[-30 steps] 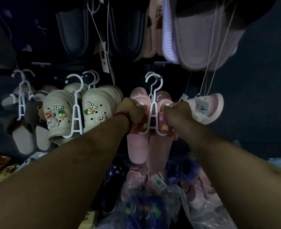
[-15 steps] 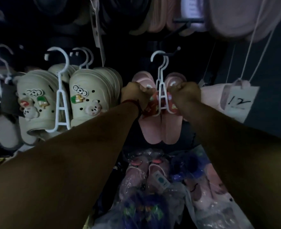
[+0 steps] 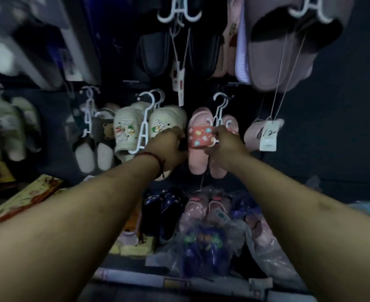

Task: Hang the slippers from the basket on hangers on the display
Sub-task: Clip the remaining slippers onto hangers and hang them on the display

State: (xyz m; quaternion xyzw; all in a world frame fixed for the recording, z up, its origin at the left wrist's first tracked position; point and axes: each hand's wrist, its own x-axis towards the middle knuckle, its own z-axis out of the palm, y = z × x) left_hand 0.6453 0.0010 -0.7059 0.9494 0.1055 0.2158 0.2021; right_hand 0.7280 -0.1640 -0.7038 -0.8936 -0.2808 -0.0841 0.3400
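A pair of pink slippers with a red patterned strap hangs toes-down from a white hanger hooked on the display rail. My right hand pinches the pair at the right end of the strap, by the hanger's lower arm. My left hand is at the left edge of the left slipper, in front of a cream clog. Its fingers are curled out of sight, so any hold stays hidden. Below, bagged slippers lie heaped in plastic.
Cream clogs on a white hanger hang just to the left, grey plush slippers further left. A price tag marked 12 dangles on strings at the right. Large mauve slippers and dark slippers hang above. Flat boxes lie at lower left.
My left hand has come off the red strap and shifted left, so the strap now shows. My right hand stays at the strap. The view has tilted upward.
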